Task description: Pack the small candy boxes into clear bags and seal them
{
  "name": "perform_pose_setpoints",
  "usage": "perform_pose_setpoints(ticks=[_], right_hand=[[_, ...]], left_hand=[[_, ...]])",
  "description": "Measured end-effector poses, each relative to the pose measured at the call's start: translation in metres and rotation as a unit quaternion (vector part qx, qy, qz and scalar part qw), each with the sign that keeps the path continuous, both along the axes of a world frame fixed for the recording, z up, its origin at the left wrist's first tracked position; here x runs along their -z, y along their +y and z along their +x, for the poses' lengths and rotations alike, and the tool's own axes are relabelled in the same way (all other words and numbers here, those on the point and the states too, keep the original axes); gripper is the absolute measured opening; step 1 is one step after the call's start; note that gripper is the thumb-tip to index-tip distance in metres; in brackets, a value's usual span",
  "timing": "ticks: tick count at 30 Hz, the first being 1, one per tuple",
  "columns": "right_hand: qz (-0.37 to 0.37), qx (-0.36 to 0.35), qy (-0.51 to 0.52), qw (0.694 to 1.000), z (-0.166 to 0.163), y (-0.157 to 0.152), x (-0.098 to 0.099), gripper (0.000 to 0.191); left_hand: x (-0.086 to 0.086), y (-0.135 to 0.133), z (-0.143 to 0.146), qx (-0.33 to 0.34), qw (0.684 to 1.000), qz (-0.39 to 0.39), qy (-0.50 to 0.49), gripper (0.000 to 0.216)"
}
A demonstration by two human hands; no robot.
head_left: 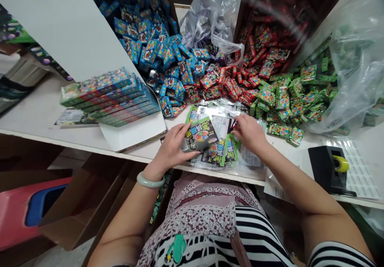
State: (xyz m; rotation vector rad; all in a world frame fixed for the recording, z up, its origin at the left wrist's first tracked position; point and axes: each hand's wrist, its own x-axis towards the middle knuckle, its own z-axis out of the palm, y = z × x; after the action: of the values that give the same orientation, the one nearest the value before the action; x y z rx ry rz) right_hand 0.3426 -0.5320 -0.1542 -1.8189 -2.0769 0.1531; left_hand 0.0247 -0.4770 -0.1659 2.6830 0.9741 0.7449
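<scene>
My left hand (171, 147), with a pale bracelet at the wrist, grips a black-and-green printed packet (201, 135) between thumb and fingers near the table's front edge. The fingers of my right hand (249, 132) are bent together just to the right of it. A bit of dark red shows at those fingertips, too hidden to name. Beneath both hands lies a loose pile of clear plastic bags (250, 158) and more printed packets (231, 151). Small red candy boxes (228, 85) are heaped just beyond the hands.
Blue boxes (150, 51) spill out at the back left, green boxes (282, 99) at the right beside a clear plastic sack (360, 67). Filled rows of boxes (111, 95) are stacked on a white board (132, 133). A tape dispenser (327, 169) stands at the right edge.
</scene>
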Motion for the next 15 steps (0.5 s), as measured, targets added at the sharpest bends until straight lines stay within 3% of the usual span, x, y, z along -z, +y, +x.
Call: perform_pose_setpoints(ticks=[2,5,7,11,15], right_hand=[[-0.034,-0.048,0.056,0.997,0.005,-0.001,0.001,0.046],[-0.04,-0.004,0.1,0.994,0.027,0.0,0.0,0.05],[-0.049,0.032,0.063,0.996,0.041,0.002,0.001,0.059],[-0.09,0.036,0.003,0.995,0.042,0.004,0.014,0.075],[-0.009,0.03,0.034,0.999,0.026,-0.004,0.013,0.069]], left_hand=[[0.0,-0.002,-0.002,-0.001,1.0,-0.009,0.002,0.096],[0.001,-0.003,-0.007,-0.008,1.0,-0.011,-0.003,0.094],[0.002,-0.003,-0.007,-0.007,1.0,-0.011,-0.007,0.094],[0.005,-0.002,0.0,0.01,0.999,-0.03,-0.008,0.096],[0.004,-0.003,0.006,0.024,0.999,-0.041,0.006,0.098]])
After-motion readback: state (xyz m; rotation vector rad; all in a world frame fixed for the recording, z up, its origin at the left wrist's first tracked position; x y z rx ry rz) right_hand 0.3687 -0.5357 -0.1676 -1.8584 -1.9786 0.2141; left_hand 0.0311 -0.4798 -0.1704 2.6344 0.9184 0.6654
